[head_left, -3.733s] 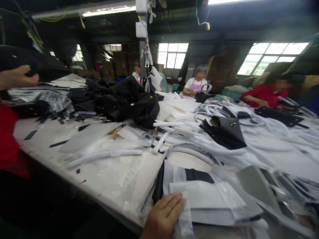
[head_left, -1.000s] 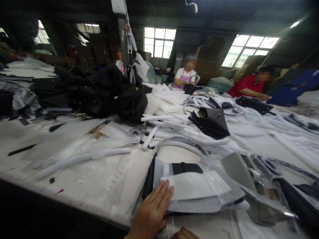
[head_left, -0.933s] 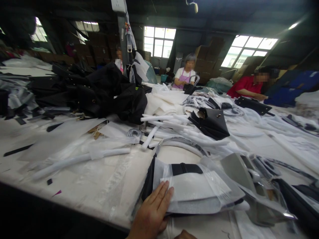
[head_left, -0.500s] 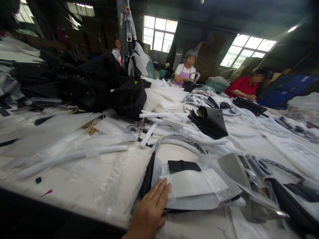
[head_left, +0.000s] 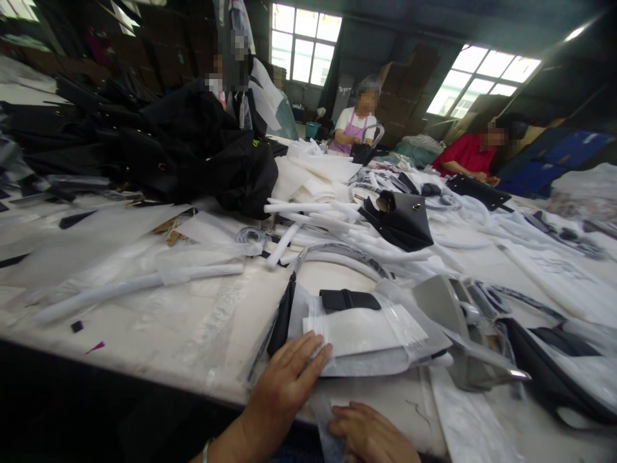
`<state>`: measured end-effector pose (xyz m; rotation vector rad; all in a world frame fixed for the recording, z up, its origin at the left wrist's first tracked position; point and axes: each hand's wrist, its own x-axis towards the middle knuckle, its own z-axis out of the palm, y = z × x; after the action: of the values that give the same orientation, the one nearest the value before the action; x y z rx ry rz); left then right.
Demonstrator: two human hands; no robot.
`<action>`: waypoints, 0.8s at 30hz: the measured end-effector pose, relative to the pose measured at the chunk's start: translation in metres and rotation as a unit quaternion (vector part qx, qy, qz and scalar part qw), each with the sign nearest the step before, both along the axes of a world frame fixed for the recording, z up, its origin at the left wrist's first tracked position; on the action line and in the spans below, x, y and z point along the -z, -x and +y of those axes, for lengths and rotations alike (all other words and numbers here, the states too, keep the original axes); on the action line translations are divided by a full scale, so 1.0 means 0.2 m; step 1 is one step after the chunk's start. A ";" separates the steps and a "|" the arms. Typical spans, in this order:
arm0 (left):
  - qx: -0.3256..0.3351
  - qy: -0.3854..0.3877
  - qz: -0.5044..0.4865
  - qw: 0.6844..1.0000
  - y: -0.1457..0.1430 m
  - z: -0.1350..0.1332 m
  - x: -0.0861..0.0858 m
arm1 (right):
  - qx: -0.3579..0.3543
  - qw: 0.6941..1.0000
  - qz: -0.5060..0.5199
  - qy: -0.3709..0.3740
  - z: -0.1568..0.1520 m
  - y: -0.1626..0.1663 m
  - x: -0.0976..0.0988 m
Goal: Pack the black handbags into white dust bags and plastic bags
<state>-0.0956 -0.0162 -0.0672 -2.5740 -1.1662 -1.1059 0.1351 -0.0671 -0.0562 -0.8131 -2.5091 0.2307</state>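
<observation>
At the near edge of the white table (head_left: 159,334), a wrapped black bag (head_left: 357,331) lies flat under white sheeting and clear plastic, the wrapping seemingly on but loose, so tidying appears to remain. Left hand (head_left: 289,376) rests open, fingers spread, on the bag's near left corner, gripping nothing. Right hand (head_left: 369,434), just nearer than the bag, loosely curled, touches a clear plastic strip (head_left: 332,424); whether it grips, I cannot tell.

Dim workshop — bright windows (head_left: 307,37)

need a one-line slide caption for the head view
Left hand flat on a bagged flat pack at the table edge, right hand beside it, amid white tubes and black bags.
</observation>
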 end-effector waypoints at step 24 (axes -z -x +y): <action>0.040 0.016 0.061 0.997 0.03 0.00 -0.01 | -0.078 0.988 0.044 -0.129 0.02 0.03 0.01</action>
<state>-0.1019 -0.0166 -0.0655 -2.6901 -1.0711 -0.9379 0.1286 -0.0637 -0.0574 -0.4931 -2.4553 -0.0079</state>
